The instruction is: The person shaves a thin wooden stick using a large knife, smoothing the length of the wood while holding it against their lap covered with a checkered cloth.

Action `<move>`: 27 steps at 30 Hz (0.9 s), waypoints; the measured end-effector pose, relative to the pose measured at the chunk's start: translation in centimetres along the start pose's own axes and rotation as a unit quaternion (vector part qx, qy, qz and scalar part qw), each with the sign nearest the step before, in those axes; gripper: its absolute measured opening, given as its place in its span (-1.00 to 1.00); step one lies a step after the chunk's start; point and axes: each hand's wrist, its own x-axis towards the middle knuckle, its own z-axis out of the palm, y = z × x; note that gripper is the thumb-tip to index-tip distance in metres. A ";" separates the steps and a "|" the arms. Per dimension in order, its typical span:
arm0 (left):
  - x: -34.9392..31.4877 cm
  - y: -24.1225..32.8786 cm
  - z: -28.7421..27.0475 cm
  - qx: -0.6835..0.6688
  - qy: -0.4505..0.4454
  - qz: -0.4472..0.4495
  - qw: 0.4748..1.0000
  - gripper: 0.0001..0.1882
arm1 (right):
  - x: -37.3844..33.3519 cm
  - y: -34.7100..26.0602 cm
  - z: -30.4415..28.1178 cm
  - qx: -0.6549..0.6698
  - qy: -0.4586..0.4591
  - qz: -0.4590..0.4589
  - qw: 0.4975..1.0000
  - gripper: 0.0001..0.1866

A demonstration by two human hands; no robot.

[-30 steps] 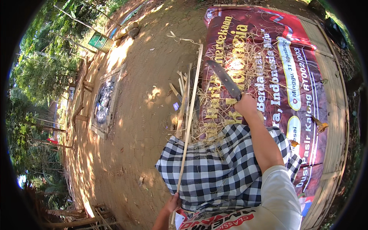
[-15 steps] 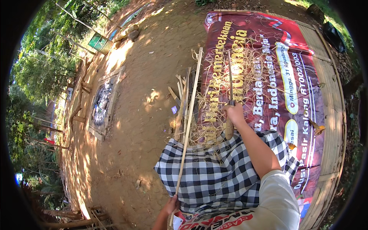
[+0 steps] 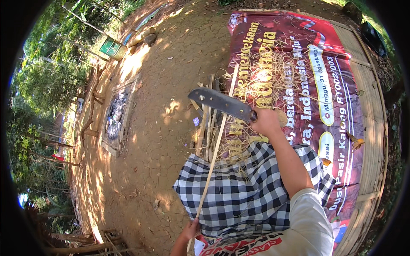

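In my right hand [image 3: 267, 121] is a machete [image 3: 222, 103] with a broad dark blade and a wooden handle. The blade points left and lies across the view of a long pale bamboo strip [image 3: 209, 181]; I cannot tell whether they touch. My left hand [image 3: 190, 229] is closed round the strip's lower end, near my waist. From there the strip slants up and away over the black-and-white checked cloth [image 3: 230, 196] on my lap. Curly bamboo shavings [image 3: 277, 77] lie scattered beyond the cloth.
A dark red printed banner [image 3: 341, 170] covers a bamboo platform [image 3: 371, 141]. Several split bamboo pieces [image 3: 200, 138] lie at its left edge. On the dirt ground [image 3: 158, 111] to the left are a framed ash pit [image 3: 114, 113] and, farther off, a green drum [image 3: 112, 48].
The machete has swung from pointing away to pointing left across the strip. The strip's far end has shifted right and nearer. My left hand has barely moved.
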 end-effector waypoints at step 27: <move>0.5 0.1 0.5 0.001 0.061 0.002 0.998 -0.33 | -1.2 -2.0 0.0 0.221 0.013 0.041 0.974 -0.73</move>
